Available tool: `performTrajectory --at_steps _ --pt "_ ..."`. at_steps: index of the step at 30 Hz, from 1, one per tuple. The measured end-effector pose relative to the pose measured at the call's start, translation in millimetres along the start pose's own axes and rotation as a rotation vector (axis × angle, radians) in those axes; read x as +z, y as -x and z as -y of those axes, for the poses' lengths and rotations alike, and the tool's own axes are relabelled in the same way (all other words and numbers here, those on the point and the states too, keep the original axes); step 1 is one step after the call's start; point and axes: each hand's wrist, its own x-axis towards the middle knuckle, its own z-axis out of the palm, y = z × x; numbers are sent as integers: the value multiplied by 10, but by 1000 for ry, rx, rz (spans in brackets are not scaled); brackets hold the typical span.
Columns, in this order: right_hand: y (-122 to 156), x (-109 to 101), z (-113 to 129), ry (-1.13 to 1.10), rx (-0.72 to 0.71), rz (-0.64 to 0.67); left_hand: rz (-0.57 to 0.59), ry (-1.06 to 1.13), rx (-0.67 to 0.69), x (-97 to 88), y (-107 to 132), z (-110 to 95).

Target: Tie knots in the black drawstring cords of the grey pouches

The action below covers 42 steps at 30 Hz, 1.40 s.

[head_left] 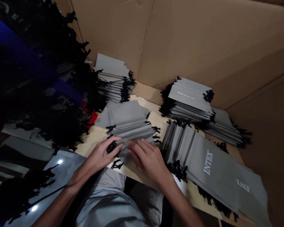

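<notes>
A fanned stack of grey drawstring bags (130, 115) with black knotted cords lies in front of me on the pale board. At the near end of this stack, my left hand (106, 151) pinches a bag's edge between thumb and fingers, beside a bunch of black cord. My right hand (144, 154) is closed at the same edge, thumb and index finger pressed together on the grey fabric. Both hands are close together, fingertips nearly meeting. Part of the held bag is hidden behind the fingers.
To the right, a fanned row of grey bags (201, 151) carries white INTEX lettering. Behind stand a bag pile (189, 101) and another pile (111, 75). A dark heap of corded bags (38, 78) rises on the left. A cardboard wall (191, 41) closes off the back.
</notes>
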Motion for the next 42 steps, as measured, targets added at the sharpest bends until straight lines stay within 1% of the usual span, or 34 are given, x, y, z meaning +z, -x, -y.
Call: performTrajectory --at_steps 3,5,8,11,13,16,18,22,24,27,30,31,33,36,39,42 --pt "133 -70 7 -81 -2 101 -40 17 -22 4 -21 8" --pt "203 -80 3 -61 -17 176 -67 34 -20 -21 -33 -24" --pt "249 -45 -20 15 -77 218 -89 50 6 -67 -64 -115" --pt "246 10 -53 91 -159 214 -104 50 62 -110 -107 -210" --pt "240 47 -72 124 -211 201 -93 39 88 -140 -134 -249" --pt "245 99 -92 136 -261 169 -49 15 106 -180 -162 -257" --pt "252 123 -97 136 -268 150 -34 8 115 -196 -177 -237" --pt "219 108 -85 120 -237 104 -4 18 107 -212 -220 -205" --pt "158 73 -71 132 -210 72 49 35 120 -225 -242 -209" --pt "12 31 -53 206 -155 -2 127 53 139 -251 -255 -220" --pt "-140 42 -44 290 -91 -50 187 77 150 -258 -245 -203" --pt "-172 55 -42 301 -76 -49 189 79 155 -252 -242 -190" --pt "-186 81 -32 277 -60 -51 151 64 151 -228 -241 -163" --pt "-93 92 -15 154 -59 -57 77 34 122 -189 -251 -144" --pt "32 91 -30 57 -100 29 53 32 95 -173 -268 -146" --pt "95 145 -84 80 -152 121 37 34 76 -169 -283 -140"
